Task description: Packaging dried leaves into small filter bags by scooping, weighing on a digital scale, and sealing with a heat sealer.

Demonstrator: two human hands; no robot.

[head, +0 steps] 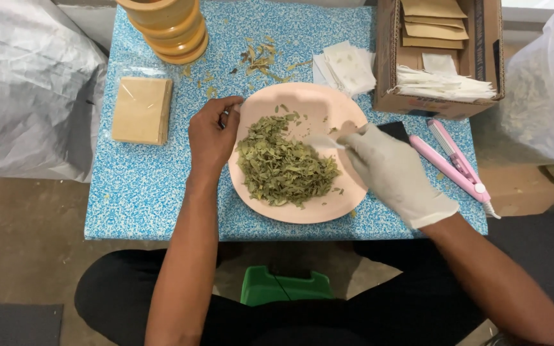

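Note:
A pale pink plate (328,109) sits on a small blue speckled table (142,192) and holds a heap of dried green leaves (283,163). My bare left hand (211,134) rests on the plate's left rim, fingers curled at the edge. My right hand (392,173), in a white glove, reaches over the plate's right side and pinches a small thin white piece (325,141), blurred, above the leaves.
A stack of tan packets in clear wrap (141,110) lies left. Stacked yellow lids (171,29) stand at the back. White filter bags (347,67), a cardboard box (440,61), a pink sealer (456,163), a clear bag (540,96) and a green stool (283,285) surround.

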